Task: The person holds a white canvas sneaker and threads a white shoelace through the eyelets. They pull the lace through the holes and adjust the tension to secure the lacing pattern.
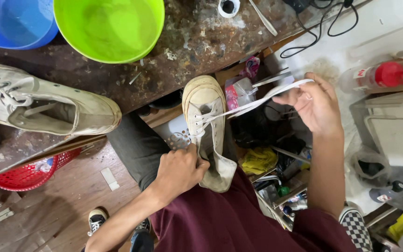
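Off-white canvas high-top sneaker [207, 128] is propped on the lap, toe cap up toward the workbench [183, 51], heel end down toward the maroon shirt [220, 219]. Its long axis runs roughly up-down in the view, tilted slightly. Left hand [179, 170] is clamped on the sneaker's lower-left side at the ankle opening, fingers curled shut around the canvas edge and tongue area. Right hand [316, 105] is held well to the right of the sneaker, above it in frame, fingers pinched closed on the flat white shoelace [257, 100]. The lace is drawn taut from the upper eyelets out to the right, rising slightly, so the pull line lies almost crosswise to the shoe's long axis. A second lace strand is seen just above, running to the same hand. Left hand is the nearer one to the shoe, touching it; right hand touches only the lace.

Left of the sneaker, a second matching high-top [43, 102] lies on its side on the workbench, laced. Above it on the bench, a lime green plastic basin [110, 28] and a blue basin [15, 21] are set side by side. A red mesh basket [29, 175] sits below the bench edge, left of the sneaker. Right of the sneaker, past the right hand, a clear bottle with a red cap [381, 74] is lying down.
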